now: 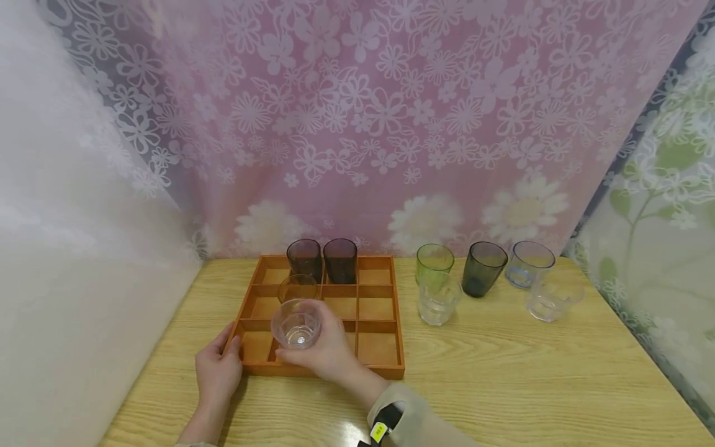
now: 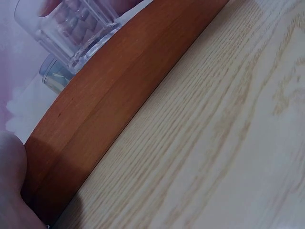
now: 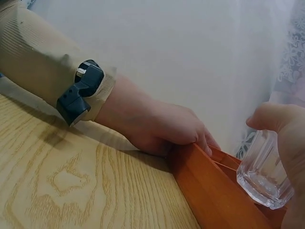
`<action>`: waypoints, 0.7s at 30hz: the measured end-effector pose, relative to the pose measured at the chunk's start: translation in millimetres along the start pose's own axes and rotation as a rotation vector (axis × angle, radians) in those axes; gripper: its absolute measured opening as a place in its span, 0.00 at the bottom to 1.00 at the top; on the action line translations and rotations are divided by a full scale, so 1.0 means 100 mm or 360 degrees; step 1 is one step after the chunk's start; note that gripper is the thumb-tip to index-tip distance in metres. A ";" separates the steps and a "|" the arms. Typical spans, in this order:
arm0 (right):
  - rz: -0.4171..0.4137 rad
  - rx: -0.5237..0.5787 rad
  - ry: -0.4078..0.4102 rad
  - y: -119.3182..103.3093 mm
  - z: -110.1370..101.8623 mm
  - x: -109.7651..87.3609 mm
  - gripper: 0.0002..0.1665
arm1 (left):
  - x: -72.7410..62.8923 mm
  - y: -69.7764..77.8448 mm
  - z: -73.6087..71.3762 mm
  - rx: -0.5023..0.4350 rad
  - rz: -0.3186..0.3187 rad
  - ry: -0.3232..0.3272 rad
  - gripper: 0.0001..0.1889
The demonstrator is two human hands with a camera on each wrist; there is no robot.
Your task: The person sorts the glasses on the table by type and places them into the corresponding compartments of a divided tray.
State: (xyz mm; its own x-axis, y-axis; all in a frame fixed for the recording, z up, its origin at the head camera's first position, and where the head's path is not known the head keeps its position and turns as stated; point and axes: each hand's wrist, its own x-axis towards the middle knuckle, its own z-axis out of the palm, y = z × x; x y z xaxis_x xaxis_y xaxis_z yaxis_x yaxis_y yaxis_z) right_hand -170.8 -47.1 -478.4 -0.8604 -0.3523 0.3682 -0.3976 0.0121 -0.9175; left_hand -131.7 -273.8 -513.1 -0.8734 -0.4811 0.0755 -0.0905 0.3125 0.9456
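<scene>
A clear tumbler [image 1: 296,324] is gripped between the thumb and fingers of my right hand [image 1: 331,347], held over the front left of a wooden compartment tray [image 1: 385,371]. The right wrist view shows the tumbler [image 3: 265,176] upright with a thick faceted base, close over the tray. My left hand [image 1: 219,367] holds the tray's front left corner, thumb over the rim and fingers along the outer side. Two dark purple glasses, one left [image 1: 305,257] and one right [image 1: 340,261], stand in the back row. Partly hidden behind the held tumbler, an amber glass [image 1: 298,285] sits in the middle row.
Right of the tray stand a green glass [image 1: 434,257], a clear glass [image 1: 438,307], a dark grey glass [image 1: 485,270], a blue-tinted glass [image 1: 529,264] and another clear glass [image 1: 550,304]. Flowered curtains [image 1: 357,124] hang behind the wooden table [image 1: 503,372].
</scene>
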 end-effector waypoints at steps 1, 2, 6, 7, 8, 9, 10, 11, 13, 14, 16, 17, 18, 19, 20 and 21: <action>0.0001 -0.0003 -0.0005 0.00 0.00 0.00 0.50 | 0.00 0.00 0.00 -0.0007 -0.0003 0.0000 0.22; 0.0005 -0.0013 -0.0009 0.00 0.00 0.01 0.50 | 0.00 0.00 0.01 -0.0008 -0.0004 0.0000 0.22; 0.0033 -0.0031 -0.0026 0.00 0.02 0.03 0.51 | 0.01 0.00 0.02 0.0008 -0.0010 0.0003 0.22; 0.0030 -0.0023 -0.0032 0.01 0.02 0.04 0.51 | 0.01 0.00 0.02 0.0018 -0.0010 0.0002 0.22; 0.0026 -0.0016 -0.0035 0.01 0.03 0.04 0.51 | 0.01 -0.01 0.02 0.0033 -0.0012 0.0003 0.22; 0.0016 0.0009 -0.0041 0.02 0.03 0.05 0.51 | 0.01 -0.01 0.02 0.0048 -0.0017 0.0005 0.22; 0.0009 0.0027 -0.0050 0.03 0.04 0.05 0.51 | 0.01 -0.01 0.01 0.0066 -0.0021 0.0010 0.22; 0.0005 0.0041 -0.0059 0.04 0.05 0.06 0.51 | 0.01 -0.01 0.01 0.0083 -0.0025 0.0017 0.22; 0.0015 0.0056 -0.0084 0.05 0.05 0.06 0.52 | 0.01 -0.01 0.00 0.0108 -0.0035 0.0022 0.22; 0.0027 0.0046 -0.0094 0.06 0.05 0.06 0.52 | 0.01 -0.01 0.00 0.0116 -0.0038 0.0022 0.22; 0.0064 -0.0003 -0.0123 0.05 0.04 0.05 0.53 | 0.01 0.00 0.00 0.0114 -0.0035 0.0016 0.23; 0.0080 -0.0041 -0.0137 0.04 0.02 0.05 0.54 | 0.01 0.00 0.00 0.0110 -0.0034 0.0011 0.23; 0.0104 -0.0073 -0.0154 0.04 0.01 0.05 0.54 | 0.01 0.00 0.00 0.0104 -0.0033 0.0007 0.23; 0.0123 -0.0111 -0.0169 0.03 0.00 0.05 0.54 | 0.01 0.00 0.00 0.0096 -0.0034 0.0005 0.23; 0.0133 -0.0147 -0.0185 0.03 -0.02 0.05 0.53 | 0.01 0.00 0.00 0.0089 -0.0036 0.0005 0.23; 0.0140 -0.0176 -0.0203 0.02 -0.03 0.06 0.53 | 0.01 0.00 0.00 0.0085 -0.0037 0.0008 0.23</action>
State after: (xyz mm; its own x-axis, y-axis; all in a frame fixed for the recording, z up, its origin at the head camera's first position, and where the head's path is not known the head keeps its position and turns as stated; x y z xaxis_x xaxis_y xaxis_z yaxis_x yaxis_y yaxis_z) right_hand -177.6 -45.9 -478.0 -0.8489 -0.4610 0.2586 -0.3610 0.1483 -0.9207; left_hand -132.4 -273.9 -512.9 -0.8682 -0.4931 0.0552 -0.1364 0.3442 0.9289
